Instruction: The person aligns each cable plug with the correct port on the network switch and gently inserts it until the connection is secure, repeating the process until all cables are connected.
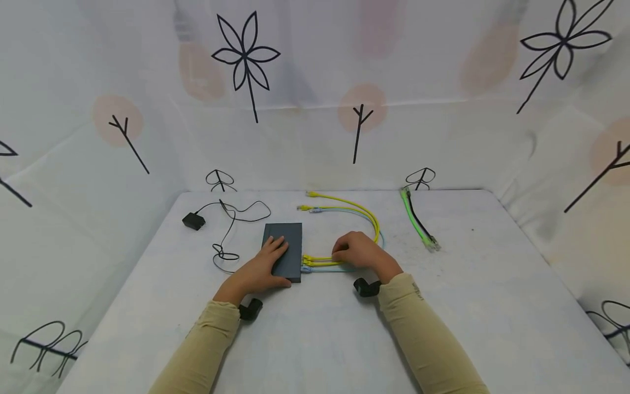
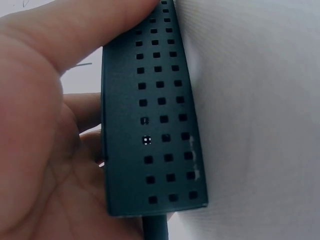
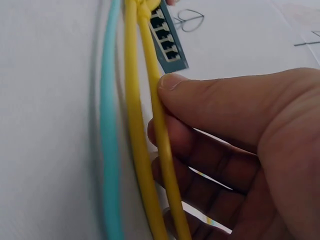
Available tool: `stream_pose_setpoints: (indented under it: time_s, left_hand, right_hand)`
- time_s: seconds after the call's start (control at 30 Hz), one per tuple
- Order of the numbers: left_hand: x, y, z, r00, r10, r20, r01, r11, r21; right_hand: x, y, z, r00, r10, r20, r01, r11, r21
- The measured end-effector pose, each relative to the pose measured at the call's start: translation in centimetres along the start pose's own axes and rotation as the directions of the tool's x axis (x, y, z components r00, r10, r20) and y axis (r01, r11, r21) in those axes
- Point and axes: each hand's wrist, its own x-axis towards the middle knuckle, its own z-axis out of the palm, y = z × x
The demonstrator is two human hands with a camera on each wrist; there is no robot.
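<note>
A dark network switch [image 1: 290, 246] lies flat on the table. My left hand [image 1: 258, 269] holds it by its near left corner, the fingers over the top and the thumb [image 2: 100, 25] against its vented near side. Two yellow Ethernet cables [image 1: 322, 258] and one light blue Ethernet cable [image 1: 325, 270] run from the switch's right side. With thumb and index finger, my right hand [image 1: 361, 250] pinches one yellow cable [image 3: 162, 130] a short way from the switch. The second yellow cable runs close beside it, and the blue cable [image 3: 110, 125] lies farther off.
Behind the switch lie the free yellow ends [image 1: 312, 194] and the blue plug [image 1: 315, 210]. A black power adapter [image 1: 194, 221] sits at back left, its thin cord [image 1: 231, 219] looped on the table. Short green [image 1: 413, 219] and black [image 1: 422, 224] cables lie at back right.
</note>
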Motion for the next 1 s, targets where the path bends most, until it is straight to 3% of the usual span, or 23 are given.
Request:
stream_pose_setpoints:
  time_s: [0.3, 1.0]
  left_hand:
    - [-0.1, 0.0, 0.1, 1.000, 0.000, -0.005, 0.000, 1.000, 0.003]
    - [-0.2, 0.1, 0.0, 1.000, 0.010, -0.006, -0.010, 1.000, -0.007]
  right_hand:
    - [-0.5, 1.3, -1.1, 1.000, 0.000, -0.022, 0.001, 1.000, 0.027]
    - [-2.3, 3.4, -4.0, 0.988, 0.109, -0.111, -0.098, 0.990, 0.096]
